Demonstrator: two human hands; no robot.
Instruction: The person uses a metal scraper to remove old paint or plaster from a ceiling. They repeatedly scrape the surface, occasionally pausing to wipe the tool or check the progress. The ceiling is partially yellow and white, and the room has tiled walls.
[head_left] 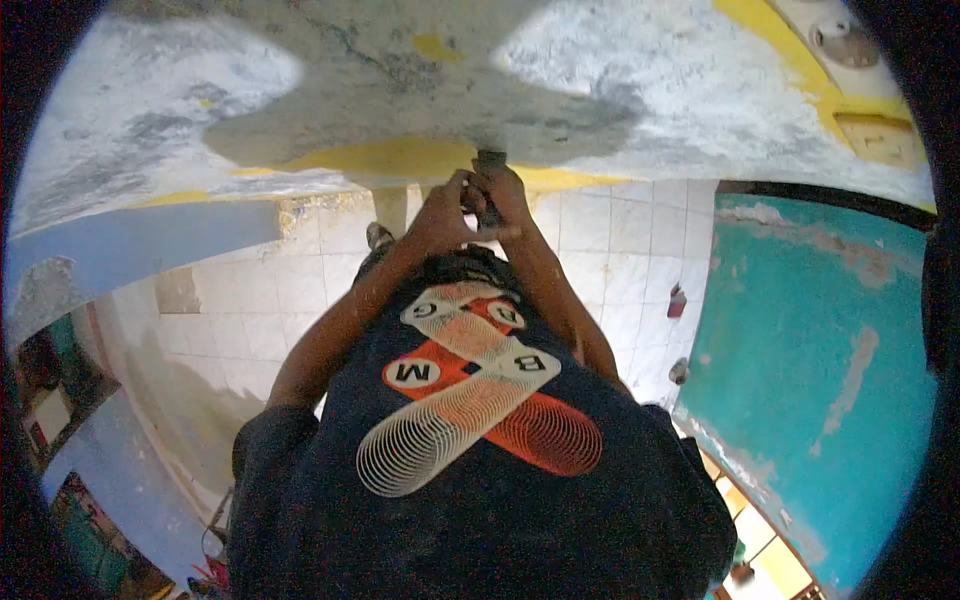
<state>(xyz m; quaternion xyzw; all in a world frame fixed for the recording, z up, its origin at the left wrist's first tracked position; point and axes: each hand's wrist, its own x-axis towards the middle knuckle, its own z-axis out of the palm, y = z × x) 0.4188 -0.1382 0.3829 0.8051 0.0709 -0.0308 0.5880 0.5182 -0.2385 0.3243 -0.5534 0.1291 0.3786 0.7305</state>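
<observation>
Both my hands come together just below the wall point(560, 110), arms stretched forward. My right hand point(505, 195) is closed around a dark hand tool with a flat grey end point(490, 158), which looks like a scraper. That end lies at or very near a yellow paint strip point(400, 155) low on the wall; whether it touches, I cannot tell. My left hand point(445, 215) is closed beside the right one, its fingers against the tool's handle. The fingertips are partly hidden. Worn, mottled white and grey covers the wall above, under my shadow.
Pale tiles cover the floor point(620, 230). A small reddish object point(677, 300) and a greyish lump point(680, 371) lie to the right. Beyond them stands a peeling teal wall point(820, 350). A blue wall section point(150, 250) is at left. Round and square fittings sit at upper right.
</observation>
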